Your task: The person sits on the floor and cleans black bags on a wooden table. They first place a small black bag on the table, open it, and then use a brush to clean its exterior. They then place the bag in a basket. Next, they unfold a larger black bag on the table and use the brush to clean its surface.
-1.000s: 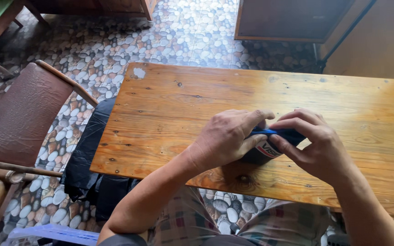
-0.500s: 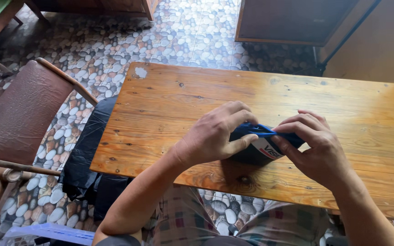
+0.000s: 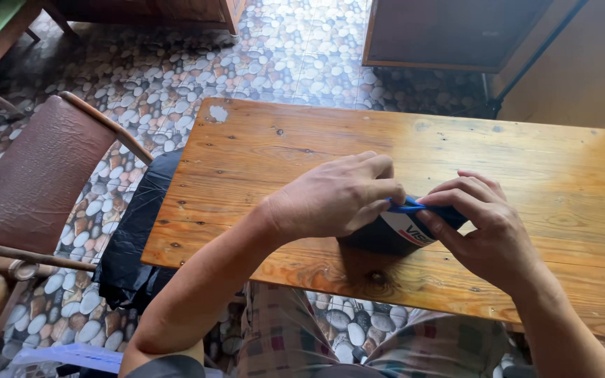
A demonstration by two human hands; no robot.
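Near the front edge of the table: both hands work on one small dark pouch.
Fingers: the left hand curls its fingertips over a blue strip at the top of the dark pouch; the right hand pinches the same strip from the other side — thumb below, fingers bent above.
Pouch: it rests on the wooden table, between the two hands, with a white patch on its side.
Step in hand: it seems the top of the pouch is being pulled or folded at the strip.
Next move: it would need a firm pinch on both sides while the pouch stays flat on the wood.
Around: a brown chair stands beside the left edge — under it a pebble-pattern floor.
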